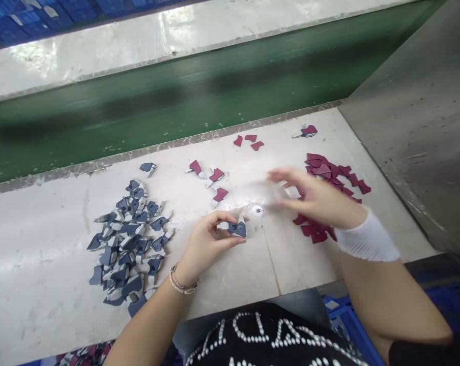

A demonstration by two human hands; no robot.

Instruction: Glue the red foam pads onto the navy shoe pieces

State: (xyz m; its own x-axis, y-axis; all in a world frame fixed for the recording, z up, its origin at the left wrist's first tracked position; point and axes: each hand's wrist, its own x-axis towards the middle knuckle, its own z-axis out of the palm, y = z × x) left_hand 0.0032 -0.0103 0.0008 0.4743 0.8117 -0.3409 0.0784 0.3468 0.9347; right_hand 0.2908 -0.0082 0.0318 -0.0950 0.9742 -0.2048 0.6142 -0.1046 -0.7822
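Near the center of the frame, the left hand (209, 241) had a dark blue-and-grey part (237, 229) pinched between thumb and fingers — closed only as far as the part's width. The right hand (310, 198), right of center, was blurred, its thumb and fingers spread apart; whether it had hold of anything could not be told. A small white disc (256, 210) lay on the table (237, 284) between the hands. The pile of blue-and-grey parts (128, 244) sat left of center — the maroon pieces (321, 170) were heaped at right, partly behind the right hand.
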